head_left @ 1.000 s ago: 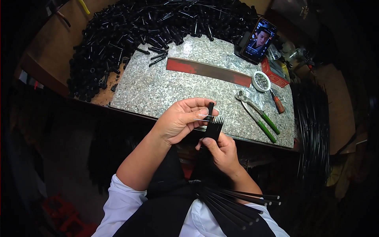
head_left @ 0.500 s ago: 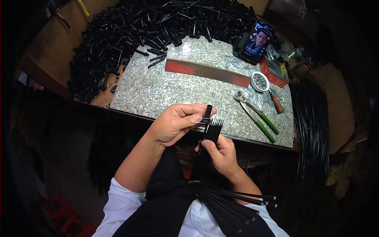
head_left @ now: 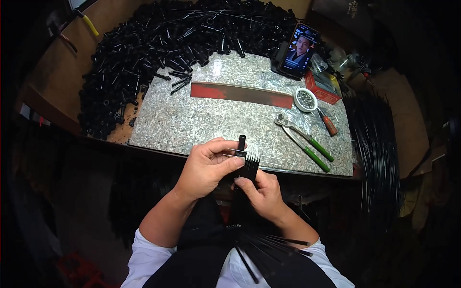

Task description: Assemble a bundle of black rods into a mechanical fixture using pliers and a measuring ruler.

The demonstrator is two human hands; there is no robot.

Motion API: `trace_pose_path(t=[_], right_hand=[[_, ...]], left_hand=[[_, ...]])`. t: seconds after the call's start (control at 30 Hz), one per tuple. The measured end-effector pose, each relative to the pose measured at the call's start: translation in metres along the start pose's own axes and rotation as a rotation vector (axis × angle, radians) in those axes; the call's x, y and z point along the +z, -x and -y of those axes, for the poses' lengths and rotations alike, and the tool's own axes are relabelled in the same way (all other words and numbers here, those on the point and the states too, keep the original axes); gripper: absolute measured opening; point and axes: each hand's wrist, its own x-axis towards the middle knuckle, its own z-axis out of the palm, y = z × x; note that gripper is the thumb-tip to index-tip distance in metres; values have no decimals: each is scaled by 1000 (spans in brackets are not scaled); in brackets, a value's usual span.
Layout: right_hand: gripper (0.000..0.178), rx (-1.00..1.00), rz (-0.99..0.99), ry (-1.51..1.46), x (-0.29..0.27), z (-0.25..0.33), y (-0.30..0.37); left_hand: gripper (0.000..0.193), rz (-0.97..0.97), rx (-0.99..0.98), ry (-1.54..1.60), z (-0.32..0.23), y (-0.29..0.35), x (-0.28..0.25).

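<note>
My left hand pinches a short black plastic tube with a wider collar, upright at the table's near edge. A thin wire runs crosswise by the collar and sticks out to the right. Just beside the tube, my right hand grips a flat bundle of thin black rods, its thumb pressed across them. Their pale narrow tips point up in a row, close to the left thumb. Below, the rods hang over my lap, where dark rod ends fan out to the right. Fingers hide where wire and tips meet.
A heap of black tubular parts covers the table's far side. On the speckled tabletop lie a red-and-brown strip, green-handled pincers, a screwdriver and a white cup of small metal pieces. A phone stands behind.
The view has shifted slightly. My left thumb has come down onto the rod tips beside the collar, and the wire now reaches out to the right past them. The fanned rods on my lap have swung.
</note>
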Motion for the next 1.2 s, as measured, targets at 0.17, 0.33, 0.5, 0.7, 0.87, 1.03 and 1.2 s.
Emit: trace_pose_path(t=[0.17, 0.33, 0.5, 0.7, 0.87, 1.03, 1.2], right_hand=[[16, -33, -13, 18, -1, -1, -1], [19, -59, -13, -12, 0, -3, -2], [20, 64, 75, -154, -3, -4, -2], [20, 23, 7, -214, -2, -14, 1], [26, 146, 83, -198, -5, -17, 2], [23, 131, 114, -199, -6, -18, 1], [17, 137, 143, -226, -8, -18, -1]], left_hand=[[28, -6, -40, 61, 2, -1, 1], [28, 49, -69, 184, 7, -2, -7], [31, 136, -80, 270, 9, -2, -14], [33, 104, -108, 375, 11, 2, 4], [28, 3, -105, 432, 23, 6, 2], [26, -47, -67, 371, 23, 10, 10], [31, -80, -41, 368, 26, 11, 16]])
